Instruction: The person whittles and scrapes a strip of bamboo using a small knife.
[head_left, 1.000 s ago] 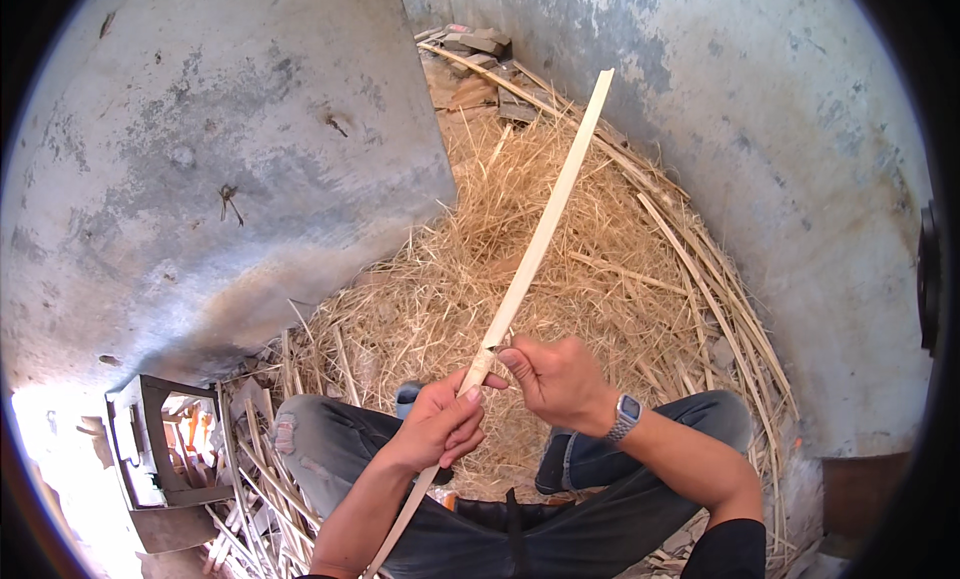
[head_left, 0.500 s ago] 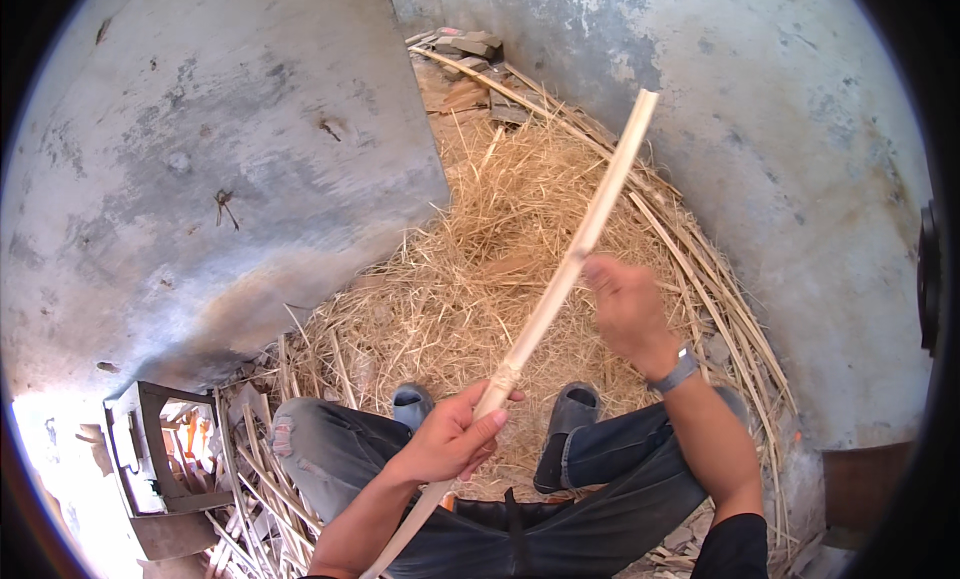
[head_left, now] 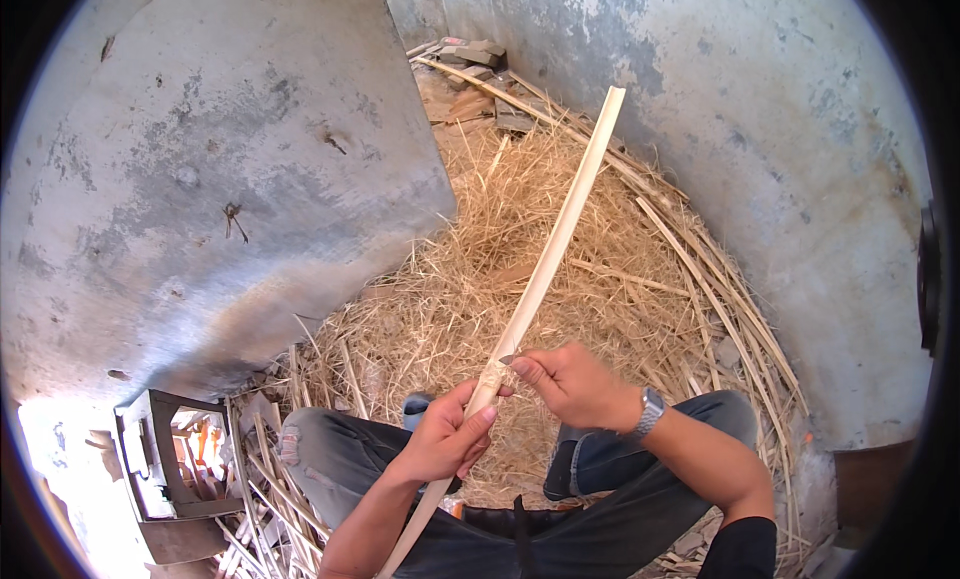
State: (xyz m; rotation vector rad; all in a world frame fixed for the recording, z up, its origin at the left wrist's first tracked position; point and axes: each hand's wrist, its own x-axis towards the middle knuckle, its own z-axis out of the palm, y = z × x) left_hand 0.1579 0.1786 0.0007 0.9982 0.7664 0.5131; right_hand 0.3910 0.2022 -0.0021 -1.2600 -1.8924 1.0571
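A long split bamboo strip slants from my lap up toward the far wall, its pale channelled side showing. My left hand is wrapped round its lower part, thumb on top, just below a rough node. My right hand is closed on a small knife; only its short dark blade sticks out past the thumb, at the strip's edge just above that node. The knife's handle is hidden in the fist.
Straw-like shavings cover the floor before my feet. Long bamboo strips lie along the right wall. A grey slab-like wall stands at left, with a dark metal frame below it. Bricks lie at the far end.
My right hand has come down and left along the strip, from its middle to just above my left hand. The strip's upper end has swung a little left.
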